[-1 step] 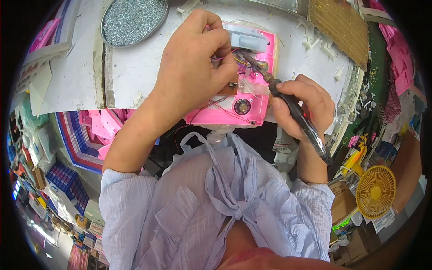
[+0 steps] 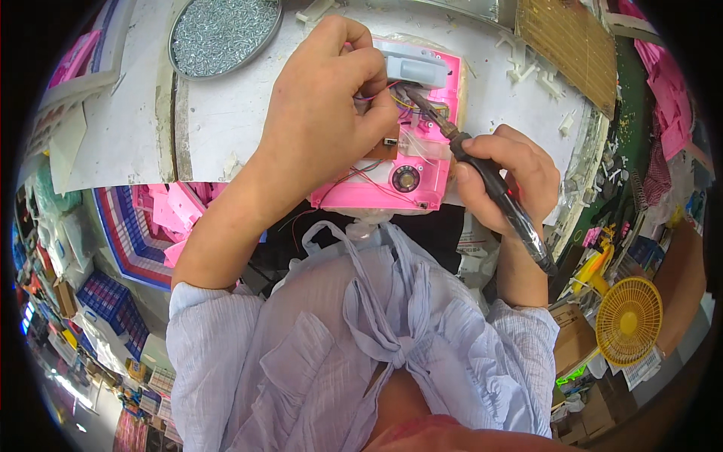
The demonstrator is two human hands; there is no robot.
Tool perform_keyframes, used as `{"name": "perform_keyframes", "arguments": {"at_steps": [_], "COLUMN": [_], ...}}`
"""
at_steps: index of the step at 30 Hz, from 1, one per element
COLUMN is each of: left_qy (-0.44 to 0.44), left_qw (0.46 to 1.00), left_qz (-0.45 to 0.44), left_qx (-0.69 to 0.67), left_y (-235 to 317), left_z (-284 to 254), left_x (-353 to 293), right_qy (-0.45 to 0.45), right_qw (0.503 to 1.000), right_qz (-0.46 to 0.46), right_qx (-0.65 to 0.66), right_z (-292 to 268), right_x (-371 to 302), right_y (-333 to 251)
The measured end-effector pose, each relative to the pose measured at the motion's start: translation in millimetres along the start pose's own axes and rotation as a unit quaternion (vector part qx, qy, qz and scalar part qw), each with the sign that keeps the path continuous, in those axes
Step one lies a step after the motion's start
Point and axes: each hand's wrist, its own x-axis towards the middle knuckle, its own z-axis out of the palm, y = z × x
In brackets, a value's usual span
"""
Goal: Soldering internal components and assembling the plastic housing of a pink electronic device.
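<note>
Left hand (image 2: 324, 98): you pinch wire (image 2: 391, 84), perhaps
Right hand (image 2: 527, 169): grips soldering iron (image 2: 491, 179)
Tabletop (image 2: 226, 113): stretches past edges of pink housing (image 2: 433, 181)

Black-handled, metal-tipped tool (image 2: 497, 188) aslant over an open pink housing (image 2: 432, 176), thin coloured wires (image 2: 411, 113) exposed.

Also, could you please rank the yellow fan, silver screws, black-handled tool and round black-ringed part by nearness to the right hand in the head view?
From the right hand, in the head view:
1. Black-handled tool, held in it.
2. Round black-ringed part, to its left.
3. Yellow fan, lower right.
4. Silver screws, upper left.
</note>
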Motion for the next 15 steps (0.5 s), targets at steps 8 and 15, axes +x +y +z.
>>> {"name": "perform_keyframes", "arguments": {"at_steps": [8, 15], "left_qy": [0.004, 0.012], "left_qw": [1.0, 1.0], "left_qz": [-0.006, 0.007], "left_qx": [0.004, 0.022], "left_y": [2, 2], "left_z": [3, 6], "left_x": [0, 0], "right_qy": [0.026, 0.017], "right_qw": [0.997, 0.997], "right_qz": [0.069, 0.067], "right_qx": [0.033, 0.034], "right_z": [0, -9], "right_x": [-6, -11], "right_y": [0, -7]}}
